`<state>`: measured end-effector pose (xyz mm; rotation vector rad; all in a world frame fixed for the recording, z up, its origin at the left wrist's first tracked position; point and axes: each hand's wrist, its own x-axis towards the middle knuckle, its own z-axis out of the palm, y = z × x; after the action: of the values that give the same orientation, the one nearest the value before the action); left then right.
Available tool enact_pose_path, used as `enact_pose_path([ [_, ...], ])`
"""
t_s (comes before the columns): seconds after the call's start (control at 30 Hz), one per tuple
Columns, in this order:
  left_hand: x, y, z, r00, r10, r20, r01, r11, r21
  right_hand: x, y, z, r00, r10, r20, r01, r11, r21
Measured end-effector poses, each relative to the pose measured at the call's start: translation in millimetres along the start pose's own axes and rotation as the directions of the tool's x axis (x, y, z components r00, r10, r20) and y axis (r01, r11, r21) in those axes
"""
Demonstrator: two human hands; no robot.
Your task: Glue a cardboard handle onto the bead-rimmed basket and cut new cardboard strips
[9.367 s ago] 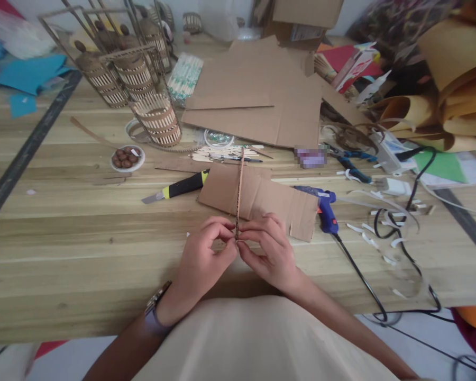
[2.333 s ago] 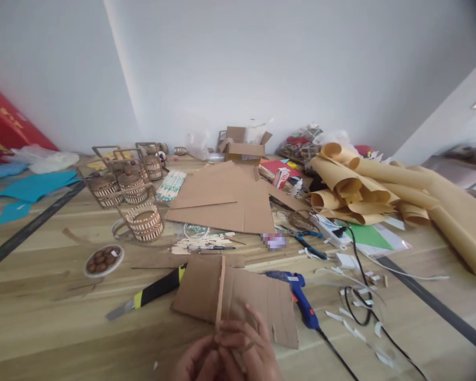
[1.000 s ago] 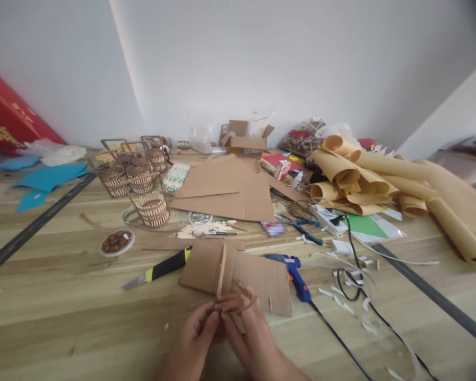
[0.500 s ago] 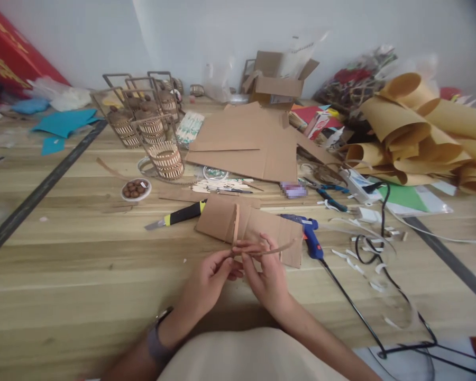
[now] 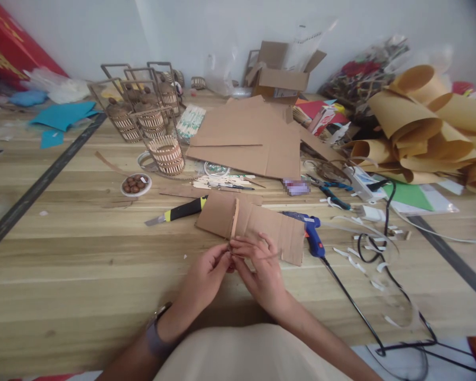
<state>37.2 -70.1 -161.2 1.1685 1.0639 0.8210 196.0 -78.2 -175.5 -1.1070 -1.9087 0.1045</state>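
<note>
A narrow brown strip (image 5: pixel 235 218) rises from between my fingertips, and its other part runs to the right under my right fingers. My left hand (image 5: pixel 206 272) pinches it at the bend with thumb and forefinger. My right hand (image 5: pixel 265 275) is closed against the same spot, fingertips touching those of the left. Just beyond my hands lie flat cardboard pieces (image 5: pixel 289 233). A utility knife (image 5: pixel 182 210) with its blade out rests at their left, and a blue glue gun (image 5: pixel 312 233) lies at their right.
Woven baskets with tall handles (image 5: pixel 166 155) stand back left, near a bowl of brown balls (image 5: pixel 136 184). Large cardboard sheets (image 5: pixel 246 137), pliers (image 5: pixel 333 196) and rolled brown paper (image 5: pixel 404 116) lie farther off. A black cord (image 5: pixel 353 304) and white scraps are at right.
My right fingers have folded in closer over the strip, so less of its right-hand end shows. My hands have drawn closer together. The camera view has shifted slightly.
</note>
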Motion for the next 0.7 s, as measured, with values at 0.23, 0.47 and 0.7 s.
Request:
enact_pose_path([
  [0.23, -3.9, 1.1, 2.7, 0.999, -0.04, 0.03, 0.04, 0.999, -0.033, 2.3, 0.5, -5.8, 0.996, 0.086, -0.02, -0.086, 0.996, 0.03],
  [0.47, -1.7, 0.5, 2.1, 0.998, -0.027, 0.051, 0.029, 0.999, -0.033, 0.9, 0.1, -4.9, 0.994, 0.106, -0.03, -0.103, 0.991, 0.091],
  [0.7, -0.9, -1.4, -1.3, 1.0, -0.001, 0.013, 0.002, 1.0, -0.004, 1.1, -1.4, -1.7, 1.0, 0.027, -0.011, -0.026, 0.999, 0.033],
])
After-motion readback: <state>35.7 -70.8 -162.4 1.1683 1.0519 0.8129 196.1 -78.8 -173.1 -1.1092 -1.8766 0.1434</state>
